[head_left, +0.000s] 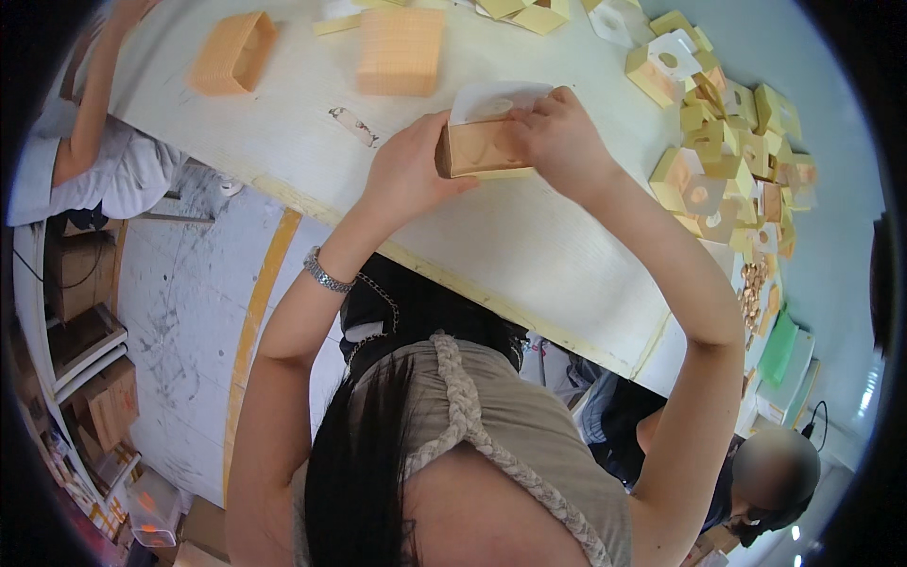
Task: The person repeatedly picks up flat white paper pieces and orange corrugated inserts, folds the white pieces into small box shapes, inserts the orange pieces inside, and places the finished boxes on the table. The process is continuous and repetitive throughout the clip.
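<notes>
A small open cardboard box [477, 149], peach inside with a yellow rim, stands between my hands over the white table, its white lid flap [482, 98] raised at the far side. My left hand [408, 168] is closed round the left wall, thumb along the near edge. On the other side, my right hand [559, 144] has bent fingers at the box's right end, against the flap and partly inside. Whether those fingertips also pinch something small is hidden.
Two peach ribbed blocks, one hollow [234, 53] and one square [401, 53], sit on the table's far side. A heap of yellow window boxes [704, 175] lies right, with small copper-coloured pieces [752, 288] nearer. Another person's arm [93, 113] is far left; someone else sits lower right.
</notes>
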Demonstrator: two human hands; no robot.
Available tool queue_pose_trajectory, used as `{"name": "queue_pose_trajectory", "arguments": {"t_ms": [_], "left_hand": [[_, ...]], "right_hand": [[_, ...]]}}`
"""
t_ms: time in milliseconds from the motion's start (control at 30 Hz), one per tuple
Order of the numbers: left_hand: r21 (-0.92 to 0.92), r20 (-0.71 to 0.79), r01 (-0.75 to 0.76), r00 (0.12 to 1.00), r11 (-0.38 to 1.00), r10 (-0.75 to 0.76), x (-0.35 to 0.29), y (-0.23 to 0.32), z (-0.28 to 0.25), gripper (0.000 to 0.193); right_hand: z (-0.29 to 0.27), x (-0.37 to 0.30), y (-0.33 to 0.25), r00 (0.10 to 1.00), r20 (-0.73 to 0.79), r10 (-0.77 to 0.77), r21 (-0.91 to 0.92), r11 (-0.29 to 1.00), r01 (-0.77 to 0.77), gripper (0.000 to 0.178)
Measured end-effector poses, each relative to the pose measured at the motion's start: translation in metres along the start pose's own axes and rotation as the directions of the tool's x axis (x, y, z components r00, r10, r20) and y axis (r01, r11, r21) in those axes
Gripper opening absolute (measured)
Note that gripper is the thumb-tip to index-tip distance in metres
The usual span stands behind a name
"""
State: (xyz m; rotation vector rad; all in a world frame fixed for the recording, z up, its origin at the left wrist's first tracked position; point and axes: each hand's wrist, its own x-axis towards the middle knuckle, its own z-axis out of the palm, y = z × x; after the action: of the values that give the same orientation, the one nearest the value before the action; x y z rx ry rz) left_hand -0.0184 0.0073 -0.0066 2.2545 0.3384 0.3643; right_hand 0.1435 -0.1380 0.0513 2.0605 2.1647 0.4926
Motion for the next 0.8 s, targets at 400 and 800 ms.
{"name": "queue_pose_trajectory", "arguments": {"t_ms": [400,800], "left_hand": [[0.009,0.016,-0.088,0.996,0.996,0.088,0.002,-0.007,0.007,0.079],[-0.058,0.013,-0.239,0.971,0.969,0.240,0.000,0.002,0.001,0.085]], "right_hand": [[-0.008,-0.022,-0.058,0.949,-0.021,0.316,0.147,0.939,-0.309,0.048],[0.048,-0.069,-0.030,0.800,-0.169,0.576,0.805,0.549,-0.225,0.044]]}}
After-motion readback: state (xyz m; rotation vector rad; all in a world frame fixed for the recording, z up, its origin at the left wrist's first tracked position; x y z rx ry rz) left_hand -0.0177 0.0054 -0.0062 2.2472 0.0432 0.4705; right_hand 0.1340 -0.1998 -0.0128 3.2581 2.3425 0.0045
